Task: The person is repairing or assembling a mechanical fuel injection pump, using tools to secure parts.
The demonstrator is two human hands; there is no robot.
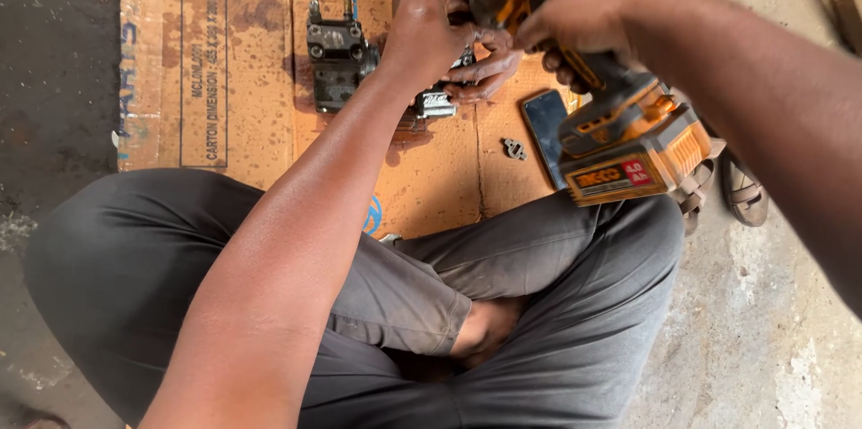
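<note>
Right grip (584, 25) around orange drill (628, 137)

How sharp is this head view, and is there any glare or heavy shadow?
Head view: soft daylight, no harsh glare; the cardboard and metal part look sharp, the right forearm near the lens is blurred, the drill is slightly soft, and faint shadows fall under the hands.

A worn brown corrugated cardboard sheet (224, 61) is seen, its matt paper face darkened by oily blotches. On it a dark grey cast-metal block (337, 65) is shown, dull and greasy, with rough edges. The orange-and-black cordless drill (620, 133) is made of hard moulded plastic with a slight sheen. A small flat black phone (545, 128) is glossy glass. The grey concrete floor (763, 303) looks rough and dusty.
</note>
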